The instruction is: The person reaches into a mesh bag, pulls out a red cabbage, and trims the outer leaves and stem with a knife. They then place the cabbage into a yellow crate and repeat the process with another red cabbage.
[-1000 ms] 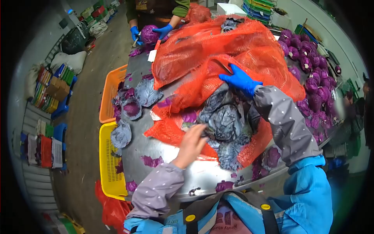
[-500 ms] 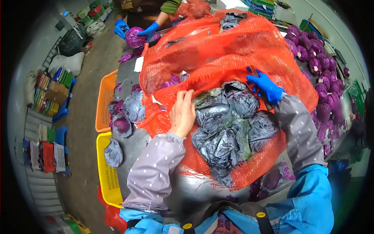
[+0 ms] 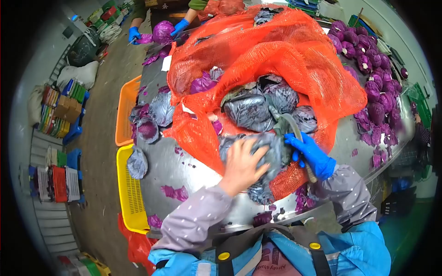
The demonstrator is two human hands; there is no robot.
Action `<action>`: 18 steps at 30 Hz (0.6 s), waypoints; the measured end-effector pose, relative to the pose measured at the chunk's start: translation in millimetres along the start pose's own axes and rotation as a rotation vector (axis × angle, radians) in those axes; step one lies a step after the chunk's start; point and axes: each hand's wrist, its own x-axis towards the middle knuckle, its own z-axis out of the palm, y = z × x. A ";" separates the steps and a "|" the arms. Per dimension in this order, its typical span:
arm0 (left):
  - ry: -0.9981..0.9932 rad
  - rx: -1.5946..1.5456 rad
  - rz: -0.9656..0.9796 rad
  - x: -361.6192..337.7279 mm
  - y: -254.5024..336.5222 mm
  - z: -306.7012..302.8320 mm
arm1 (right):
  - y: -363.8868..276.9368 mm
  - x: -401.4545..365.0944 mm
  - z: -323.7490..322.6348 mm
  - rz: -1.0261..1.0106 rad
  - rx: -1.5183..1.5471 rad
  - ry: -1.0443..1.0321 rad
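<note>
My bare left hand (image 3: 244, 164) lies over a dark-leaved red cabbage (image 3: 272, 149), its fingers spread and curved around the top. The cabbage is blurred. In my blue-gloved right hand (image 3: 311, 154) is a sickle (image 3: 293, 126), its curved blade rising past the fingers beside that cabbage. Several more red cabbages (image 3: 248, 112) with dark outer leaves sit just beyond, in the opened mouth of an orange-red mesh sack (image 3: 271, 50). Part of the sack's edge lies under the near cabbage.
A metal table (image 3: 184, 202) carries loose purple leaves (image 3: 175, 192). Trimmed purple cabbages (image 3: 375, 78) are heaped at right. A yellow crate (image 3: 131, 198) and an orange crate (image 3: 126, 108) stand at left. Across the table, a co-worker's blue gloves (image 3: 180, 26) are at a purple cabbage (image 3: 163, 32).
My left hand has moved from the sack's edge onto the near cabbage. My right hand has come down and nearer with the sickle. The sack's mouth is pulled back wider.
</note>
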 end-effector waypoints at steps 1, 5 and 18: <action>0.045 -0.021 0.008 -28.7 1.2 -5.1 | 11.0 -3.2 7.1 -0.025 0.013 -0.025; 0.137 -0.137 -0.180 -147.2 7.9 -18.6 | 41.0 -23.4 56.9 0.095 -0.047 -0.145; 0.240 -0.586 -0.619 -215.8 -9.5 -23.4 | 79.0 -40.8 159.6 -0.013 -0.082 -0.188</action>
